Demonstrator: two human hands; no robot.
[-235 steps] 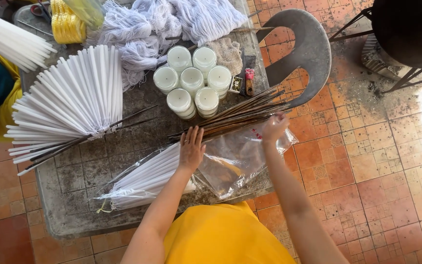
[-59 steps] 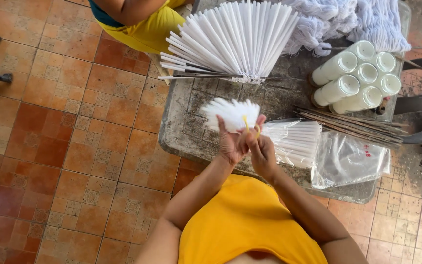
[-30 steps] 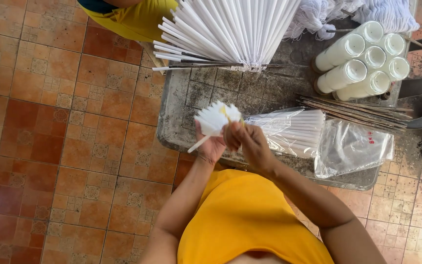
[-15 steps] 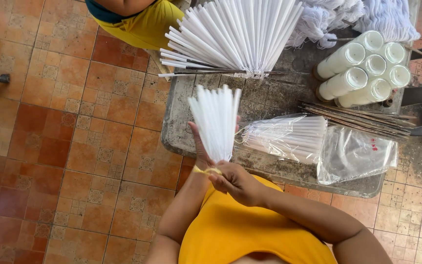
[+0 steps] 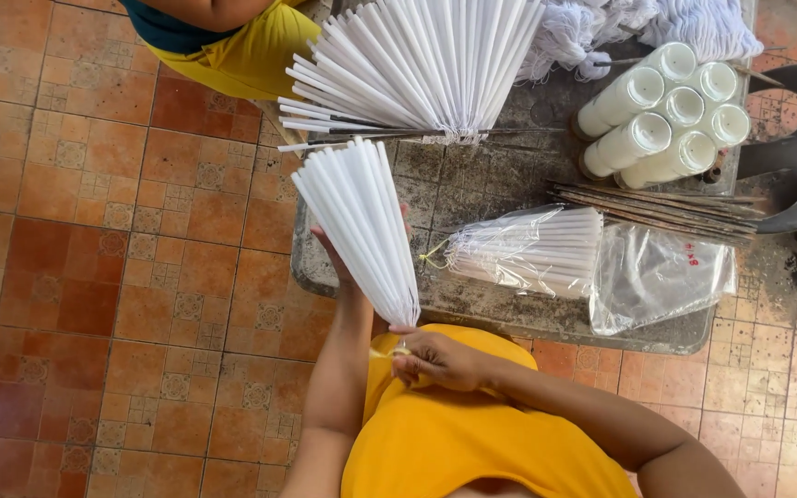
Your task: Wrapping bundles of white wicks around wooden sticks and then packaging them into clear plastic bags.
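Left hand [image 5: 348,263] props the white candle bundle [image 5: 362,221], right hand [image 5: 435,358] pinches its tied wick end w/ fingers (light, brittle wax, so grip near the base)

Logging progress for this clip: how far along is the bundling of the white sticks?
Done: one bagged bundle lies tied on the table. In hand: the left hand backs a fanned bundle, while the right hand pinches its base by a yellow band. Left: an empty bag and a larger fan lie unbagged.

White spools [image 5: 666,115] stand beside dark sticks [image 5: 657,207] and empty clear bags [image 5: 661,277]
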